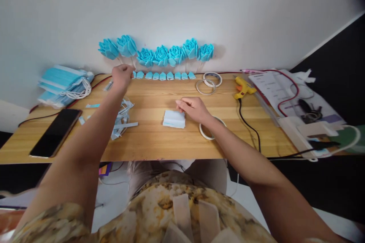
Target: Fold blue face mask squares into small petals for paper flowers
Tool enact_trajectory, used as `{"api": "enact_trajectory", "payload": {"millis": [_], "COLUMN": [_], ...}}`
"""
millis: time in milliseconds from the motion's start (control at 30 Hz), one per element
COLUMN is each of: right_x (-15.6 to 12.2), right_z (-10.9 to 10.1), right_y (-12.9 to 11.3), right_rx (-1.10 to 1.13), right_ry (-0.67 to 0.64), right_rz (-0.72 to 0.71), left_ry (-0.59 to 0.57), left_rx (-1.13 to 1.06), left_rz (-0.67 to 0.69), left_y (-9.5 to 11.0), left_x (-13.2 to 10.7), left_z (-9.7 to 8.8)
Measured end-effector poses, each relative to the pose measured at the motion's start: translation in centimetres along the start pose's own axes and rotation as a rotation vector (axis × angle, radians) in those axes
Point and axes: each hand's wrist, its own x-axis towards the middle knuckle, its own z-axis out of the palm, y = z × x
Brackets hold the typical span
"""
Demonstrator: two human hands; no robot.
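My left hand (122, 76) reaches to the back of the table, its fingers pinched on a small folded blue petal (134, 74) at the left end of a row. Several more folded petals (162, 76) continue that row to the right. My right hand (194, 108) hovers with curled fingers beside a stack of pale blue fabric pieces (173, 119); whatever it may hold is hidden. Behind the row, several blue flowers (161, 55) on thin stems lean against the wall.
Face masks (61, 81) and a phone (55, 133) lie at left, near fabric scraps (122, 119). Tape rolls (212, 79) and a ring (205, 92) sit behind my right hand. A yellow glue gun (243, 87), papers (281, 95) and a power strip (302, 136) occupy the right.
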Motion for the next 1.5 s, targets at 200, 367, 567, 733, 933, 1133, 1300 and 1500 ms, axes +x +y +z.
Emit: {"api": "enact_trajectory", "payload": {"millis": [200,367,567,733,933,1133,1300,1500], "right_x": [-0.1,-0.1,-0.2,-0.1,-0.2,-0.5,-0.8,-0.9], "right_z": [0.0,0.2,0.3,0.2,-0.4,-0.5,-0.3,-0.4], "right_y": [-0.4,-0.3,-0.1,-0.2,-0.5,-1.3,-1.4,-1.3], "right_rx": [-0.303,-0.388,-0.449,-0.513,-0.525,-0.561,-0.558,-0.535], "right_ry": [-0.031,-0.066,-0.111,-0.118,-0.188,-0.23,-0.281,-0.326], "right_rz": [-0.053,-0.048,-0.057,-0.065,-0.11,-0.09,-0.145,-0.173], "left_ry": [-0.222,-0.509,-0.679,-0.661,-0.712,-0.684,-0.639,-0.605], "left_rx": [-0.131,-0.067,-0.02,0.03,0.045,0.062,0.013,-0.006], "left_rz": [0.147,0.27,0.461,0.445,0.355,0.336,0.358,0.397], "left_y": [4.8,6.0,6.5,5.8,5.2,4.2,3.3,2.5], "left_x": [-7.5,-11.8,-13.5,-13.3,-13.6,-14.1,-14.8,-15.3], "left_z": [2.3,2.7,2.0,2.9,3.8,4.1,4.5,4.4]}}
